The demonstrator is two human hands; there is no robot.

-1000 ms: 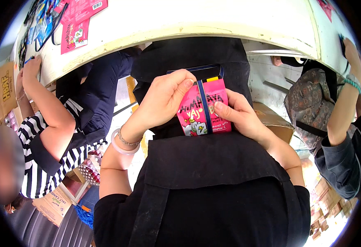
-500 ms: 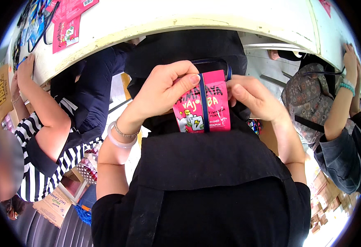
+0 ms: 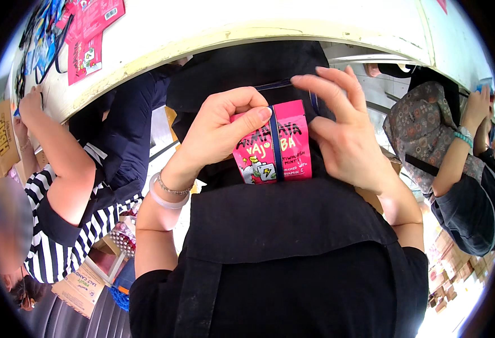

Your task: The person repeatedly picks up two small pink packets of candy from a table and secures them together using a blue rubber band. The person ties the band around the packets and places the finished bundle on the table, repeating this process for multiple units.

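Observation:
My left hand (image 3: 228, 128) pinches the top left of a pink printed pouch (image 3: 286, 151), thumb on the front over a dark blue strap (image 3: 277, 166) that runs vertically down it. My right hand (image 3: 340, 135) is at the pouch's right side, fingers spread and raised, index fingertip beside the strap's upper loop above the pouch. Whether its thumb touches the pouch edge is unclear. The pouch is held over black fabric (image 3: 242, 62), above my black apron (image 3: 281, 214).
A white table (image 3: 247, 19) spans the top, with pink pouches (image 3: 87, 59) and tangled straps (image 3: 42, 42) at left. Co-workers sit either side, one in striped clothing (image 3: 61, 248), another's arm (image 3: 453, 158) at right near a patterned bag (image 3: 411, 129). Cardboard boxes (image 3: 73, 290) lie lower left.
My right hand has left its grip on the pouch, lifting and spreading its fingers around the strap loop. My left hand still pinches the pouch, which has shifted slightly left.

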